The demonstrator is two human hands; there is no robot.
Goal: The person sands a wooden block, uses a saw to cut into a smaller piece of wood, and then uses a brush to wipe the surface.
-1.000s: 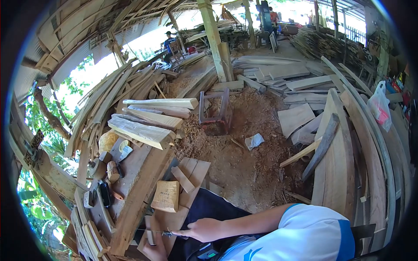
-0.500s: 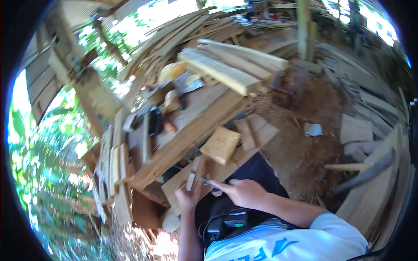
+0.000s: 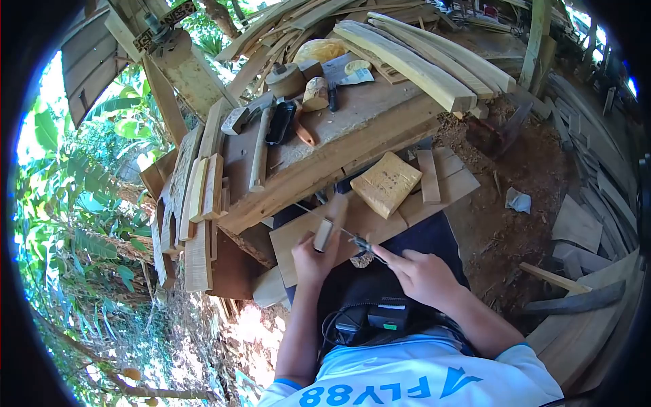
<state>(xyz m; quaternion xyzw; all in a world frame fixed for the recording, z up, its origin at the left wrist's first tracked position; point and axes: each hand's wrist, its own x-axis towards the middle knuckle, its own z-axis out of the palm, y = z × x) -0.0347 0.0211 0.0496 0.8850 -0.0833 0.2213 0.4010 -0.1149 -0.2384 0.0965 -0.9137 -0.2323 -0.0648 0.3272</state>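
Note:
My left hand [image 3: 313, 261] is closed around a small wooden piece [image 3: 335, 211] with a pale, flat face near my fingers. To its right, my right hand [image 3: 422, 275] grips a thin metal tool [image 3: 363, 245] with a dark fitting; a slender rod runs from it up and left, past the wooden piece. The exact kind of tool is hard to make out. Both hands are above my lap, over a flat board [image 3: 291, 247]. On that board, just beyond my hands, rests a squarish yellowish wooden block [image 3: 386, 183].
Beyond is a thick workbench [image 3: 325, 149] bearing a hammer [image 3: 256, 149], a dark tray-like object [image 3: 281, 123], a brush [image 3: 303, 129] and a round wooden piece [image 3: 285, 80]. Long planks [image 3: 407, 64] lie across its far right. Boards [image 3: 590, 312] are stacked at right.
The view has shifted, so the bench and hands appear differently placed and sharper. Both hands keep their holds, and the thin rod now shows clearly between them.

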